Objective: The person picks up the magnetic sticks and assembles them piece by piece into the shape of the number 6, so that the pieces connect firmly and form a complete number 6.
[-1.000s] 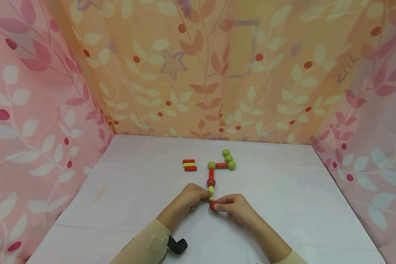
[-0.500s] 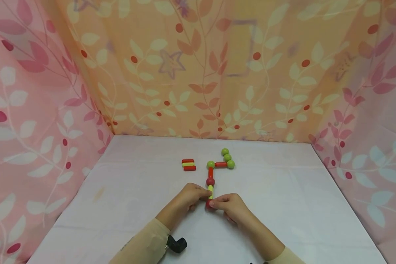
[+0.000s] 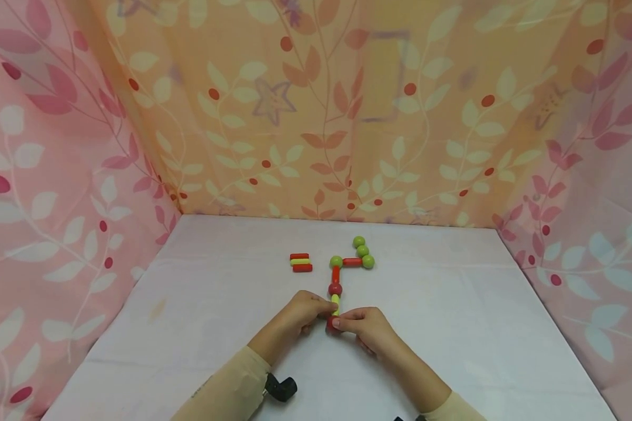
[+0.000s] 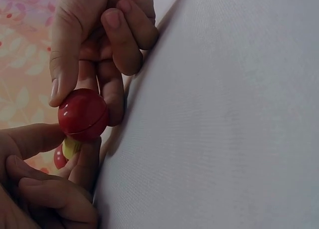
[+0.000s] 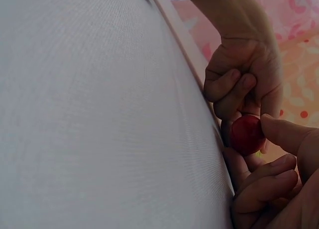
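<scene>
My right hand (image 3: 371, 330) pinches a red ball (image 4: 83, 114) between thumb and fingers, at the near end of a yellow-green rod (image 3: 335, 300). The left hand (image 3: 304, 311) pinches that rod from the left. In the left wrist view, ball and rod meet or nearly meet; the exact contact is hidden by fingers. Beyond the rod, a second red ball (image 3: 335, 289) joins a red rod (image 3: 336, 274), which runs up to a green ball (image 3: 336, 261). From there another red rod (image 3: 352, 262) leads right to a green ball (image 3: 368, 261).
Two more green balls, one nearer (image 3: 362, 251) and one farther (image 3: 359, 241), trail away from the corner ball. Loose red and yellow-green rods (image 3: 300, 262) lie side by side to the left. A black device (image 3: 281, 388) sits at the left sleeve. Patterned cloth walls (image 3: 316, 117) surround the white table (image 3: 453, 304).
The right hand has brought the red ball leftward and slightly away from me, closing the visible gap to the yellow-green rod's near end. The left hand stays on the rod.
</scene>
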`<move>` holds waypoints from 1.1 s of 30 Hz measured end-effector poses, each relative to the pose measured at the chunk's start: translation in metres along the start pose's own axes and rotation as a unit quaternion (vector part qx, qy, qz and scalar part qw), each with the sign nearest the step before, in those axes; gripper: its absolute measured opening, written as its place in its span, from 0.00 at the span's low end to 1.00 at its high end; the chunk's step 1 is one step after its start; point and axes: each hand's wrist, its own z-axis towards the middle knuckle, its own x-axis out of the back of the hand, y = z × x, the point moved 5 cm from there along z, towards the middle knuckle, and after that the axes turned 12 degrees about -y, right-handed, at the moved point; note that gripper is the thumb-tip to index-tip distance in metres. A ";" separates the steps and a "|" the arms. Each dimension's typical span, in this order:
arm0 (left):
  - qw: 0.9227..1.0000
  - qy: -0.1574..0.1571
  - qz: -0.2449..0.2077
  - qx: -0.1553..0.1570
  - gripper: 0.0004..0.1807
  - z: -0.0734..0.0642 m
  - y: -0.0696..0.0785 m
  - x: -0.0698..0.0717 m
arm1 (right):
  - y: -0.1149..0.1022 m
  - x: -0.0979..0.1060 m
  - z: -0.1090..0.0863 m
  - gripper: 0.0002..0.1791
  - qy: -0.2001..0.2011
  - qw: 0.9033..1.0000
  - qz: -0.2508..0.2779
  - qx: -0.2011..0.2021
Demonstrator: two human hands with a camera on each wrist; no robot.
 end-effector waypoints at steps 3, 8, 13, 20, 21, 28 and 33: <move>1.000 0.000 0.005 -0.001 0.15 0.000 0.001 0.001 | -0.001 0.000 0.000 0.19 0.001 1.000 0.005 0.000; 1.000 -0.006 0.017 -0.011 0.14 0.000 0.002 0.004 | -0.001 0.001 0.001 0.19 0.005 1.000 0.005 -0.003; 0.998 -0.034 0.048 -0.038 0.13 0.001 0.003 0.014 | 0.000 0.002 0.002 0.19 0.008 1.000 -0.002 -0.008; 0.991 -0.059 0.089 -0.075 0.13 0.000 0.016 0.042 | 0.001 0.003 0.002 0.20 0.010 1.000 0.000 -0.011; 0.991 -0.055 0.094 -0.078 0.13 0.001 0.018 0.047 | 0.002 0.003 0.002 0.20 0.010 1.000 0.000 -0.012; 0.976 0.022 0.162 -0.146 0.11 0.013 0.032 0.085 | 0.004 0.003 0.001 0.21 0.010 1.000 0.003 -0.014; 0.962 0.078 0.220 -0.143 0.11 0.026 0.030 0.108 | 0.005 0.003 0.000 0.21 0.009 1.000 0.002 -0.014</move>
